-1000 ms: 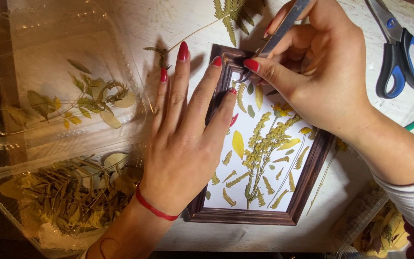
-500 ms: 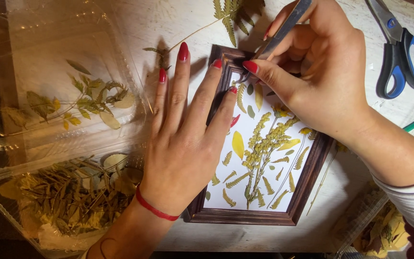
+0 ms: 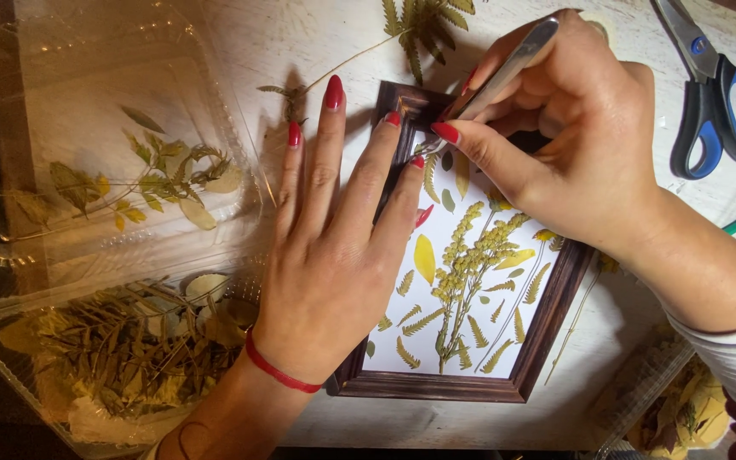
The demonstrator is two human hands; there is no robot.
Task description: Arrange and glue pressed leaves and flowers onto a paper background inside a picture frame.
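Observation:
A dark wooden picture frame (image 3: 547, 328) lies tilted on the pale table, its white backing covered with pressed yellow flowers and small fern leaves (image 3: 467, 271). My left hand (image 3: 334, 247) lies flat over the frame's left side, fingers spread, pressing on its edge and top corner. My right hand (image 3: 568, 128) grips metal tweezers (image 3: 500, 81), whose tips touch a small leaf at the upper left of the backing, close to my left fingertips.
An open clear plastic box (image 3: 121, 153) with dried leaves stands at left, a second one full of dried plants (image 3: 112, 358) below it. Blue-handled scissors (image 3: 713, 94) lie at top right. A fern sprig (image 3: 423, 25) rests above the frame. Another container (image 3: 675, 409) is at bottom right.
My right hand has shifted slightly, bringing the tweezers' tips a little lower into the frame's top left corner. My left hand stays put on the frame.

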